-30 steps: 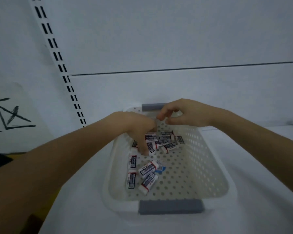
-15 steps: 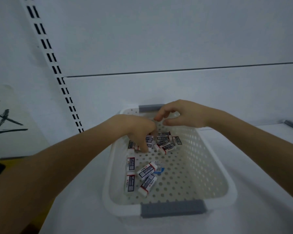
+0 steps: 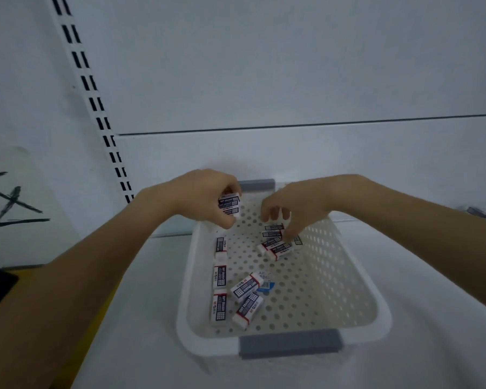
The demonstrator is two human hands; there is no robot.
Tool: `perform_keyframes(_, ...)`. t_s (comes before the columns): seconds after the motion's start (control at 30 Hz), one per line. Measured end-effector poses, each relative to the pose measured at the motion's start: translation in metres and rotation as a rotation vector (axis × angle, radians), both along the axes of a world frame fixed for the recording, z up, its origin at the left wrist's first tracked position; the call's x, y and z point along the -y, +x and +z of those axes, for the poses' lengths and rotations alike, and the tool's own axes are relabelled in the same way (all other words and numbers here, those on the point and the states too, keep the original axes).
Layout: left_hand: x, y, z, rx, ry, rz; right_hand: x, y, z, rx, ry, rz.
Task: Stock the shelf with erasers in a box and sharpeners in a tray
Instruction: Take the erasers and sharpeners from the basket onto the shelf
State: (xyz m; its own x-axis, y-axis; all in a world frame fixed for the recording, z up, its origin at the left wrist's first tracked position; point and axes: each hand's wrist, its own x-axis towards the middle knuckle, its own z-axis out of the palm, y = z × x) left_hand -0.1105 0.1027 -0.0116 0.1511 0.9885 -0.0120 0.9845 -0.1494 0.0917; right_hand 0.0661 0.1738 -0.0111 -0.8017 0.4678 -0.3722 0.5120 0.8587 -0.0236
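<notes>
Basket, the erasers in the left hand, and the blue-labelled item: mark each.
Basket (image 3: 289,343): head view, on the grey handle at its near rim.
Erasers in the left hand (image 3: 229,206): head view, on the printed sleeve of the held stack.
Blue-labelled item (image 3: 266,286): head view, on its blue label.

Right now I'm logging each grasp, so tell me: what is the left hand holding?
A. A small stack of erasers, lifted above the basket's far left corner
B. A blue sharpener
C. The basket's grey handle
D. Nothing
A: the left hand grips a few stacked erasers over the far left corner of the basket.
</notes>
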Motion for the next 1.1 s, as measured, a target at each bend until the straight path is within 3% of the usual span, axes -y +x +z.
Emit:
perform_keyframes(0.13, -0.001, 0.001, -0.007, 0.105, 0.050, 0.009, 0.006, -0.016, -0.010, 0.201, 0.061, 0.058)
perform_keyframes(0.3, 0.000, 0.002, -0.009, 0.115, 0.065, 0.009, 0.008, -0.024, -0.025, 0.246, 0.084, 0.093)
perform_keyframes(0.63, -0.001, 0.001, -0.011, 0.081, 0.089, -0.002, 0.010, -0.022, -0.026, 0.182, -0.017, 0.081)
perform_keyframes(0.87, 0.002, -0.005, -0.012, 0.286, 0.218, -0.009, 0.029, -0.023, -0.027, 0.199, -0.064, -0.003)
perform_keyframes(1.1, -0.001, -0.010, 0.007, 0.384, 0.265, -0.024, 0.043, -0.004, 0.008, -0.055, -0.001, -0.012)
